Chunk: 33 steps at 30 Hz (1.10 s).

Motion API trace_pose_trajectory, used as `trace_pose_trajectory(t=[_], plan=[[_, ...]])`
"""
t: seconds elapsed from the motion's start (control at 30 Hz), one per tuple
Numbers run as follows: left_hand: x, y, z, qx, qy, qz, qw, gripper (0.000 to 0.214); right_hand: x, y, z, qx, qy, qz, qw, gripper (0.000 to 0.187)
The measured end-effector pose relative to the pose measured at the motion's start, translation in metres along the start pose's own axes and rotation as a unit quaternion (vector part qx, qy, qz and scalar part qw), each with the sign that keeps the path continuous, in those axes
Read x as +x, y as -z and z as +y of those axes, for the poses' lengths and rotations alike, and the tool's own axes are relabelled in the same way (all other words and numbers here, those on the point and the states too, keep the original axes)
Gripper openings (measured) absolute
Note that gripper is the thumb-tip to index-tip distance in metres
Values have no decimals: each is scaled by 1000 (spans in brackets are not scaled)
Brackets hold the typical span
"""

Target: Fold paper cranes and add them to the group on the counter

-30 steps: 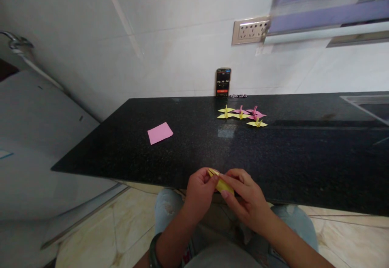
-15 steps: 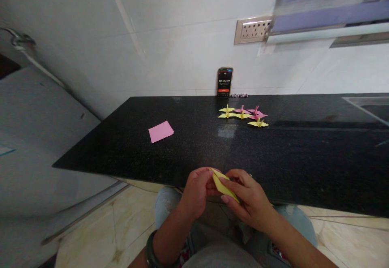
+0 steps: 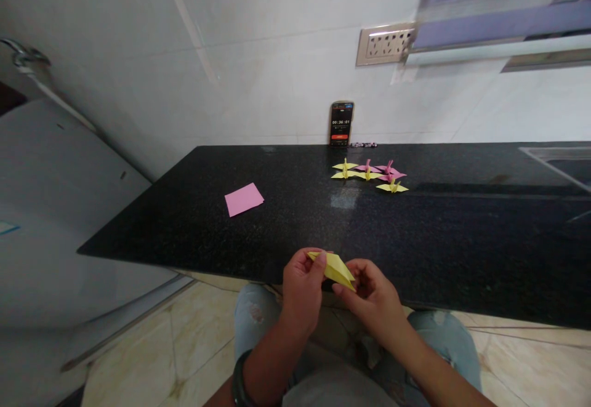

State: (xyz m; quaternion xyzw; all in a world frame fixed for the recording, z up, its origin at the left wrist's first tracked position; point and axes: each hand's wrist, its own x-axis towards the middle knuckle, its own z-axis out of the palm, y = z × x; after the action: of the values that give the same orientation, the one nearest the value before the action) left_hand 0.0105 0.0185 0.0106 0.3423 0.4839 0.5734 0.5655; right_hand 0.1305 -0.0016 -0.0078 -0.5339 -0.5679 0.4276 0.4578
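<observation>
A partly folded piece of yellow paper (image 3: pixel 335 267) is pinched between both my hands at the near edge of the black counter (image 3: pixel 462 234). My left hand (image 3: pixel 301 287) is closed on its left tip. My right hand (image 3: pixel 373 296) is closed on its right end. Farther back on the counter lie several finished paper cranes (image 3: pixel 369 175), yellow and pink. A flat pink paper square (image 3: pixel 244 199) rests to the left of my hands.
A phone (image 3: pixel 341 124) with a running timer leans upright against the white wall behind the cranes. A wall socket plate (image 3: pixel 385 45) sits above. A sink edge (image 3: pixel 558 161) shows at the far right. My knees in jeans are under the counter edge.
The yellow paper has been turned and lifted a little between my fingers; my right hand has slid back toward its right tip. The view has shifted slightly.
</observation>
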Motion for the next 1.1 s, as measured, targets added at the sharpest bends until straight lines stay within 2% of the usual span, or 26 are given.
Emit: trace_pose_trajectory(t=[0.07, 0.2, 0.33, 0.47, 0.53, 0.63, 0.77, 0.9, 1.1], plan=[[-2, -1, -2, -8, 3, 5, 1000, 17, 2, -2, -2, 49, -20, -2, 999, 17], [-5, 2, -2, -15, 66, -8, 998, 21, 9, 4, -7, 118, -55, 9, 991, 19], [-10, 3, 0, 6, 122, -88, 989, 29, 14, 12, -10, 137, -52, -15, 989, 26], [-15, 1, 1, 59, 109, -168, 978, 31, 17, 17, -11, 129, -46, -80, 987, 25], [-15, 1, 1, 85, 90, -167, 978, 30, 17, 16, -10, 134, -37, -84, 987, 26], [-15, 1, 0, 118, 77, -150, 979, 27, 16, 14, -6, 115, -20, -45, 992, 27], [-16, 2, -2, 147, 49, -128, 980, 26, 15, 10, -1, 47, -2, -15, 999, 15], [-17, 1, -5, 147, 24, -112, 982, 25, 14, 7, -3, 28, 5, -16, 999, 12], [-15, 5, -4, 133, 33, -105, 985, 27, 16, 11, -16, 48, -7, -50, 998, 16]])
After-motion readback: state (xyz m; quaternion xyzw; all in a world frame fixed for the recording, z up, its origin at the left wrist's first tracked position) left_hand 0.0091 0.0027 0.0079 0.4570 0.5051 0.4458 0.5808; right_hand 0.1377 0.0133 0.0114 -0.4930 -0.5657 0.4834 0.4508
